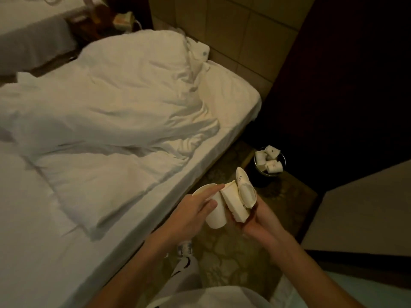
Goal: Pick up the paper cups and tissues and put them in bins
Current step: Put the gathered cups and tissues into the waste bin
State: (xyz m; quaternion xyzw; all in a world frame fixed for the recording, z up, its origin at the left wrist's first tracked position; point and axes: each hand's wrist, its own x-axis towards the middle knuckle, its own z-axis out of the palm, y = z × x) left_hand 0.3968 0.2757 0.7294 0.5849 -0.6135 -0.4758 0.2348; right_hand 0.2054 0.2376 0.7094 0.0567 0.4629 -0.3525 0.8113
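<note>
My left hand [193, 210] grips an upright white paper cup [215, 215], its index finger stretched along the rim. Touching that cup on its right are crushed paper cups [239, 200], which my right hand [259, 221] holds from below. A flattened one sticks up at the top of the bunch. Both hands hover over the carpet beside the bed. A dark round bin [259, 176] stands on the floor just beyond the hands, near the bed's corner. Several crumpled white cups [269, 160] lie inside it.
A bed [233, 121] with a rumpled white duvet [124, 101] fills the left side. Patterned carpet [231, 252] runs between the bed and a pale surface [364, 210] on the right. A dark wall stands behind the bin. My shoes [184, 250] show below the hands.
</note>
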